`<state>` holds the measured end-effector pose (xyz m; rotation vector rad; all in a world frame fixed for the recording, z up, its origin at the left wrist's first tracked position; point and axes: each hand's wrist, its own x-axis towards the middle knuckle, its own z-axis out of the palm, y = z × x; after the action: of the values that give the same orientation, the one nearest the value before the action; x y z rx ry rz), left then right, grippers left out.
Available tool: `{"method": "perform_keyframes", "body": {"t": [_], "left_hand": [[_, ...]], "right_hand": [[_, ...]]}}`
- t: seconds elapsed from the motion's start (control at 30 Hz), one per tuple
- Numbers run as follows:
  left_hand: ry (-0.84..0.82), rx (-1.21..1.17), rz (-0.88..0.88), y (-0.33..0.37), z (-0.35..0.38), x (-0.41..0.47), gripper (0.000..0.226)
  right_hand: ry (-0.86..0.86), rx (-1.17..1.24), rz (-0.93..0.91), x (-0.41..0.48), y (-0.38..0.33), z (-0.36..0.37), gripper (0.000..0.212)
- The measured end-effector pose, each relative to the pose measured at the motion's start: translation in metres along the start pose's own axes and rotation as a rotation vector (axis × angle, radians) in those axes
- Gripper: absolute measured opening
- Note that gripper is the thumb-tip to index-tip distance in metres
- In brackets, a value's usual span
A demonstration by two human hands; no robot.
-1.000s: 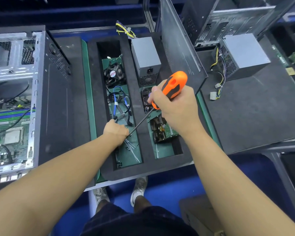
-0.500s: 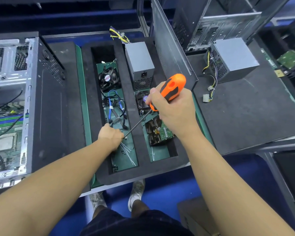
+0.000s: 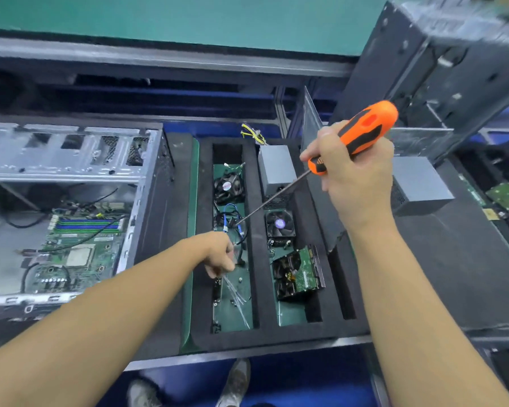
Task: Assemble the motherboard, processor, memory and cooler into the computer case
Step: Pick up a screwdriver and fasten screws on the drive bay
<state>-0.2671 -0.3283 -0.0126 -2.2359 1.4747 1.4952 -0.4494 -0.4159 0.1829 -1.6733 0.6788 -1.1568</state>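
orange and black screwdriver is gripped in the right hand, raised above the foam tray, shaft slanting down-left across the divider, tip over the blue cables. left hand is down in the tray's narrow left slot, fingers curled near the clear ties; whether they pinch anything i cannot tell. open computer case lies on the worktop just beside the tray's left edge, motherboard inside. one cooler sits farther up that slot, another in the right slot.
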Motion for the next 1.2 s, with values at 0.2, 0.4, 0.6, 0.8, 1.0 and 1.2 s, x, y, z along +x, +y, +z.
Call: {"method": "perform_keyframes", "body": {"t": [0.2, 0.4, 0.6, 0.8, 1.0, 1.2], "left_hand": [[0.212, 0.413, -0.001, -0.028, 0.004, -0.02, 0.014], [0.201, 0.374, 0.059, -0.026, 0.024, -0.005, 0.016], [0.323, 0.68, 0.045, -0.003, 0.063, 0.026, 0.007], [0.374, 0.692, -0.079, 0.001, 0.08, 0.048, 0.019], [0.373, 0.718, -0.105, 0.003, 0.09, 0.061, 0.024], [0.406, 0.641, -0.096, 0.0, 0.097, 0.074, 0.031]], "right_hand": [[-0.017, 0.028, -0.03, 0.001, -0.017, 0.035, 0.035], [-0.007, -0.039, 0.038, -0.016, -0.004, 0.046, 0.033], [0.035, -0.101, 0.118, -0.028, 0.011, 0.039, 0.041], [0.061, -0.166, 0.15, -0.038, 0.036, 0.021, 0.052], [0.053, -0.176, 0.164, -0.041, 0.047, 0.01, 0.061], [0.043, -0.177, 0.17, -0.039, 0.05, 0.007, 0.068]]}}
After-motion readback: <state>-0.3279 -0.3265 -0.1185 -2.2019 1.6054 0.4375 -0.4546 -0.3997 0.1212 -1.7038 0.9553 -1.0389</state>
